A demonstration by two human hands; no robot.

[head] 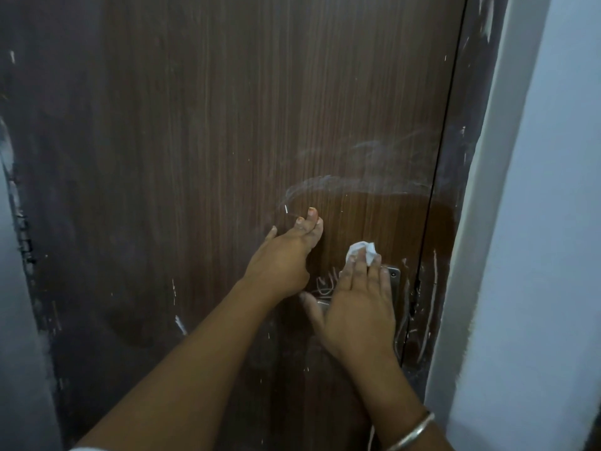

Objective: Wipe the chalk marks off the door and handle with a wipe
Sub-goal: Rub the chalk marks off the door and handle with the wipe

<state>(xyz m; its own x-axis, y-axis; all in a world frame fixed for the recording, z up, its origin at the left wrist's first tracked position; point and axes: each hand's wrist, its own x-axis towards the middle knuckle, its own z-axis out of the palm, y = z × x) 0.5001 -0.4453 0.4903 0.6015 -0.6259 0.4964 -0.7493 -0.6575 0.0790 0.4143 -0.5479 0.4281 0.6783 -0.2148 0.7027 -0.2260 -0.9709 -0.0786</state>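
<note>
A dark brown wooden door fills the view. Smeared white chalk marks arc across it above the hands, and scribbled chalk lines show between the hands. My left hand rests flat against the door with straight fingers. My right hand presses a crumpled white wipe against the door with straight fingers, just above the metal handle plate. The handle itself is mostly hidden behind my right hand. A darker, damp-looking patch lies above the wipe.
The dark door frame on the right carries white chalk streaks. A pale wall stands to the right of the frame. Hinges show at the door's left edge. A metal bangle sits on my right wrist.
</note>
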